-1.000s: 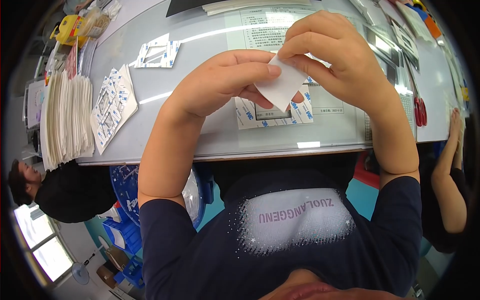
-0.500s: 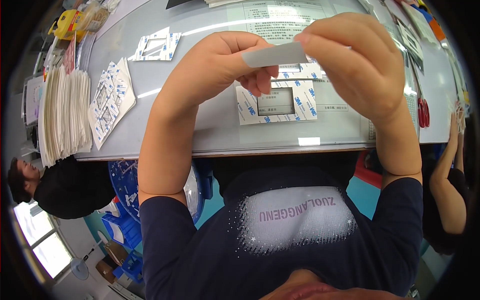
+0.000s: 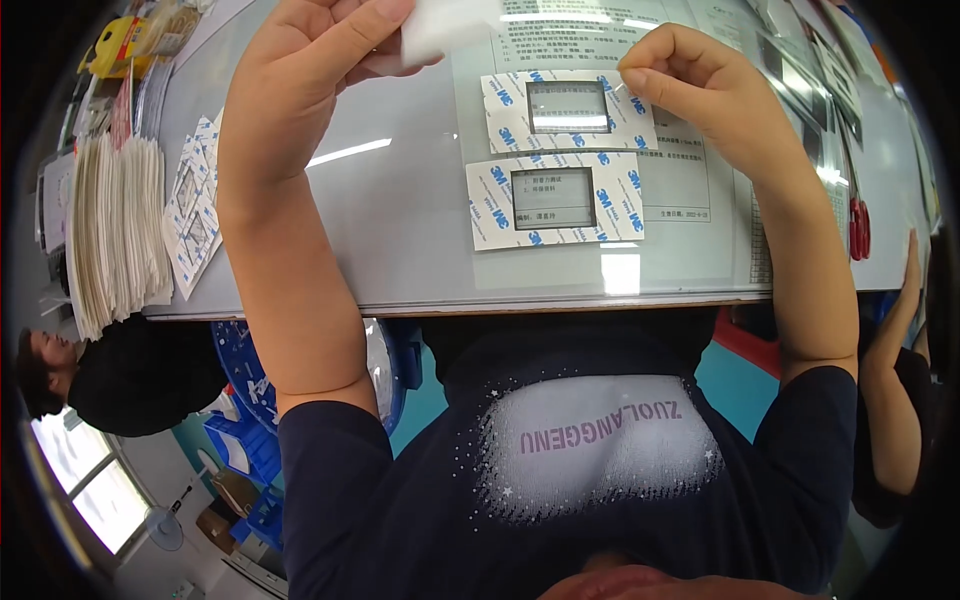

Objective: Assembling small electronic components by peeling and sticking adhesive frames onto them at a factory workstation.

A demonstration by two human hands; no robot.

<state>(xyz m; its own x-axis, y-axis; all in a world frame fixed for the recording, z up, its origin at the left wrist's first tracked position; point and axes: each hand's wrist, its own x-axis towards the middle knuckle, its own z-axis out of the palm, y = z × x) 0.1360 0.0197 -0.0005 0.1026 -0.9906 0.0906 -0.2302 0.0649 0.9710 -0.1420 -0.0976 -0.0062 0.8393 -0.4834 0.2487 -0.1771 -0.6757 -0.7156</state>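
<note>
Evidently gripped, the white slip (image 3: 440,32) sat between the left hand's (image 3: 300,75) thumb and fingers, its free part extending rightward beyond the tips (blurred, so outline uncertain). Judged light, thin, pliable and easily creased; an edge or corner seemed the best hold. The right hand's (image 3: 705,95) thumb and forefinger were drawn together at the upper frame card's (image 3: 508,112) upper-right corner; whether they pinched anything could not be told. Close below lay the lower frame card (image 3: 616,205), with a printed sheet (image 3: 680,190) beneath, on the grey table (image 3: 395,225).
</note>
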